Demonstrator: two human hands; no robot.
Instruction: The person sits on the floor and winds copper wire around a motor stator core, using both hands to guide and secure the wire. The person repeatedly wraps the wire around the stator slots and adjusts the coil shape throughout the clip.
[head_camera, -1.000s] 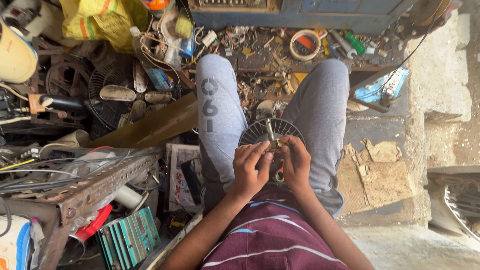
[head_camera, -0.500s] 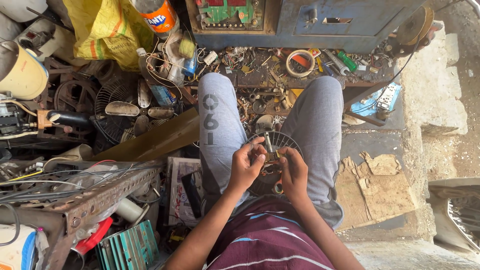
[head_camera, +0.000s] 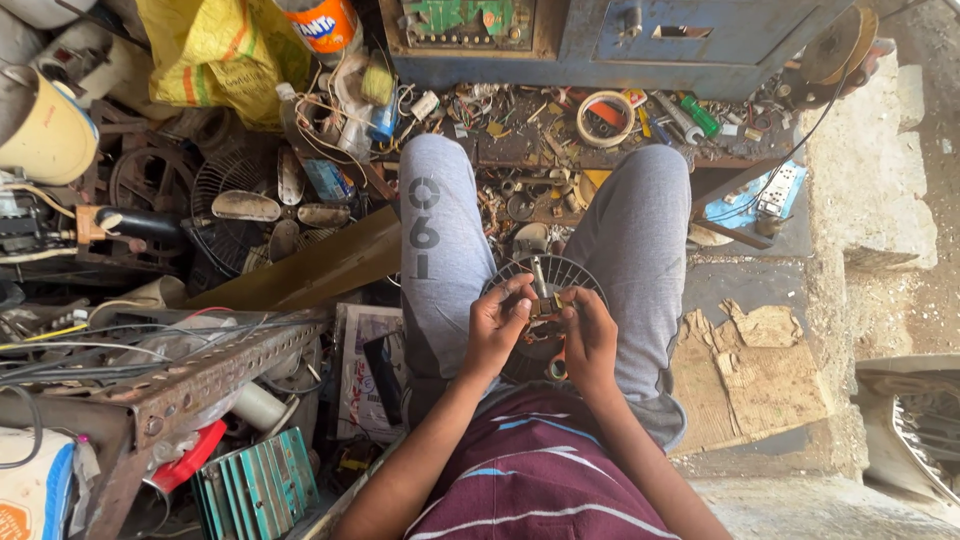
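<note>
I sit with grey trousers, knees apart. My left hand (head_camera: 497, 328) and my right hand (head_camera: 588, 335) meet over my lap, both pinching a small brownish metal part (head_camera: 545, 307) with a thin shaft sticking up from it. Under the hands lies a round dark fan guard (head_camera: 580, 274) with radial ribs, resting between my thighs. My fingers hide most of the small part.
A blue metal cabinet (head_camera: 640, 45) stands ahead, with scattered scrap, screws and a tape roll (head_camera: 605, 118) before it. Fan parts, wires and a yellow sack (head_camera: 215, 55) crowd the left. A rusty perforated angle bar (head_camera: 215, 370) lies lower left. Torn cardboard (head_camera: 750, 370) lies on the right.
The view has tilted downward, so hands and lap sit lower in frame. Both hands stay together on the small part with little change of grip.
</note>
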